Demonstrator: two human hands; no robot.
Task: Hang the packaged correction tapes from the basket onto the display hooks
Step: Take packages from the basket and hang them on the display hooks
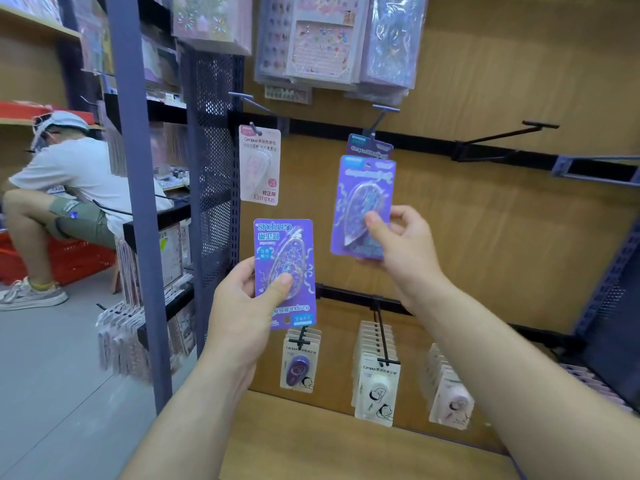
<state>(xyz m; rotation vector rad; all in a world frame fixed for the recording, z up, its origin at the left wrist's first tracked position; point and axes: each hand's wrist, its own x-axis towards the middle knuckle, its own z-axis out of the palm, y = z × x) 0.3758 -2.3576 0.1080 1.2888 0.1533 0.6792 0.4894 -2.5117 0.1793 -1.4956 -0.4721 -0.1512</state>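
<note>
While purple packs (363, 206) (284, 271) are pinched in both closed hands (398, 237) (242, 299), the hook (375, 128) could be missed if the hole is misaligned.

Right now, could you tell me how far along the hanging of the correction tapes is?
One purple pack already hangs on the middle hook, a pink pack beside it. The right hand lifts a second purple pack toward that hook. The left hand holds another, upside down, still to hang. The basket is out of view.
</note>
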